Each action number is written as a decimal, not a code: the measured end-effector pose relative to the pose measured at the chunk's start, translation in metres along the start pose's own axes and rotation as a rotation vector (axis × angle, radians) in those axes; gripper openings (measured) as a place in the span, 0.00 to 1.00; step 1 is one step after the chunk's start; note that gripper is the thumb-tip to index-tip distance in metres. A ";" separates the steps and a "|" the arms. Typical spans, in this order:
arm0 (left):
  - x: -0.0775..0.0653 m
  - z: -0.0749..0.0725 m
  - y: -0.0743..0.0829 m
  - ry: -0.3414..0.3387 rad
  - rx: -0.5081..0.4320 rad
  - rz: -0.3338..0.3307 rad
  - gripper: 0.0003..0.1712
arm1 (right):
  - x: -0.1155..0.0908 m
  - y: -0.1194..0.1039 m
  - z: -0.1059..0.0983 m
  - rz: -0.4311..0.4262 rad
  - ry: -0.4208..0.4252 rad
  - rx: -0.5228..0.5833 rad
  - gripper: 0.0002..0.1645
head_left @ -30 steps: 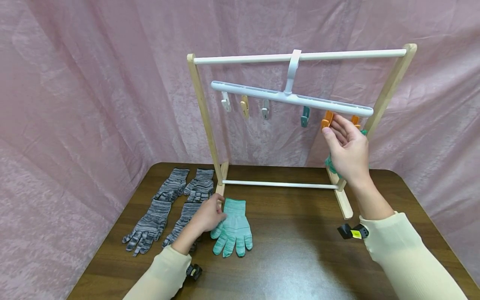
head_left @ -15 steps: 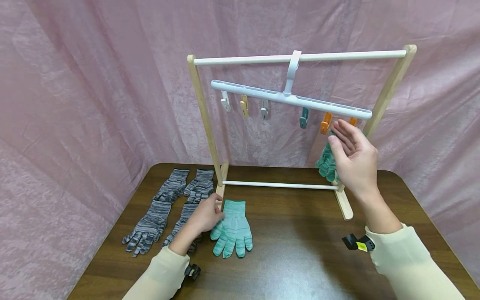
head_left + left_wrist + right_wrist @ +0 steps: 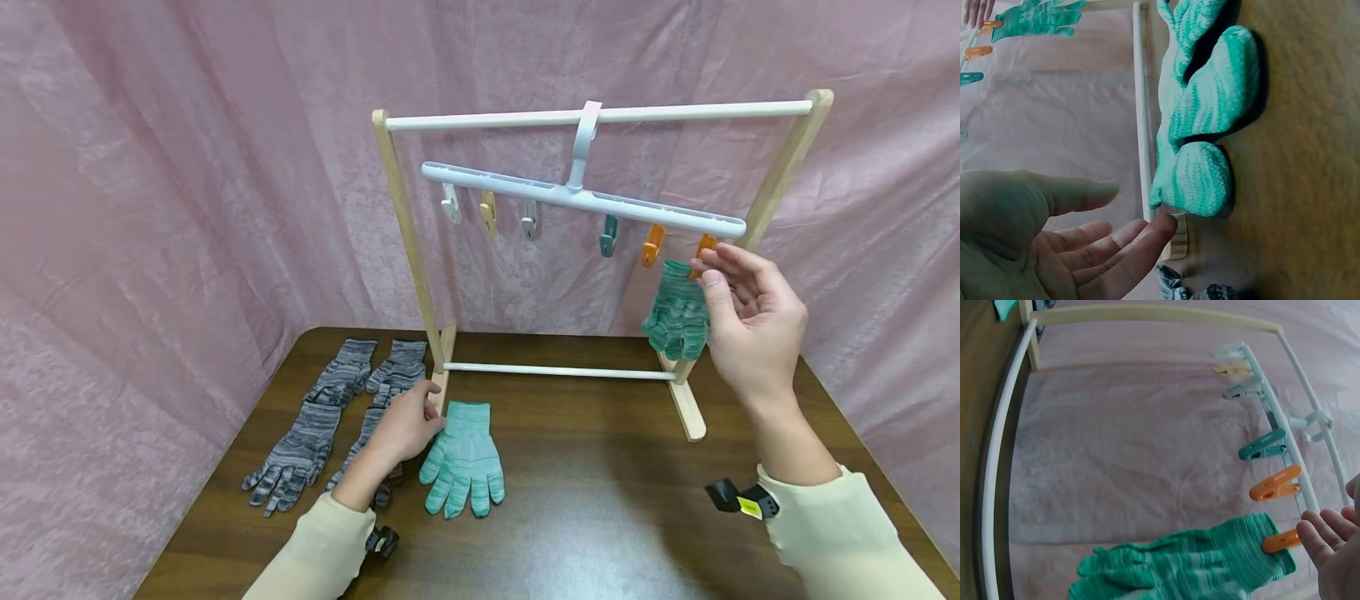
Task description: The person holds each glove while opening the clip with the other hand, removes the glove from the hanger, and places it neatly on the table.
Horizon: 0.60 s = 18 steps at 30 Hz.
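Observation:
A green knit glove (image 3: 675, 312) hangs by its cuff from the outermost orange clip (image 3: 1282, 541) on the right end of a white clip hanger (image 3: 517, 186). My right hand (image 3: 757, 329) is raised beside that clip, fingers loosely extended with their tips right at it. A second green glove (image 3: 467, 467) lies flat on the table, cuff away from me. Beside its left edge my left hand (image 3: 405, 425) hovers with relaxed fingers, holding nothing; the left wrist view shows thumb and fingers apart, close to the glove's fingers (image 3: 1200, 178).
Several grey-black knit gloves (image 3: 296, 454) lie at the left of the brown table (image 3: 570, 508). A wooden stand (image 3: 408, 242) with white rods carries the tilted hanger. Its other clips, including a second orange one (image 3: 652, 246) and a teal one (image 3: 608, 236), hold nothing. A pink curtain (image 3: 225, 167) hangs behind.
My right hand has let go of the inner orange clip and moved right to the outer one, uncovering the hanging green glove. The left hand has shifted slightly left.

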<state>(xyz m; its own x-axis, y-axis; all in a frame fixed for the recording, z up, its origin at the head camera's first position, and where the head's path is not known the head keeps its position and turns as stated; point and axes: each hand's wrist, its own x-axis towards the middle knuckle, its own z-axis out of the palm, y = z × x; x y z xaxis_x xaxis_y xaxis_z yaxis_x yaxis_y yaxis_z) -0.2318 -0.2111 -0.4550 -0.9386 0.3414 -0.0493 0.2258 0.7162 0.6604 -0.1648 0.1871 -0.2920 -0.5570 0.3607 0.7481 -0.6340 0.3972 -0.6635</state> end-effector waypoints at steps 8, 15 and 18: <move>0.002 -0.003 0.005 0.054 -0.067 0.025 0.32 | 0.000 0.001 -0.013 0.018 0.121 -0.046 0.15; 0.008 -0.007 0.017 0.105 -0.132 0.107 0.33 | 0.005 0.010 -0.021 0.046 0.169 -0.114 0.15; 0.011 -0.008 0.024 0.113 -0.164 0.139 0.33 | 0.007 0.016 -0.026 0.050 0.170 -0.104 0.16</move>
<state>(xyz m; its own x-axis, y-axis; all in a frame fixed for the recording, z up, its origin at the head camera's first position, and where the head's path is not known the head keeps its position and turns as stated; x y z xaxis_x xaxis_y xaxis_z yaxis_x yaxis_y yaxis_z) -0.2391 -0.1949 -0.4330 -0.9268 0.3528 0.1285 0.3180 0.5557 0.7681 -0.1652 0.2182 -0.2978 -0.4818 0.5159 0.7083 -0.5445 0.4570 -0.7033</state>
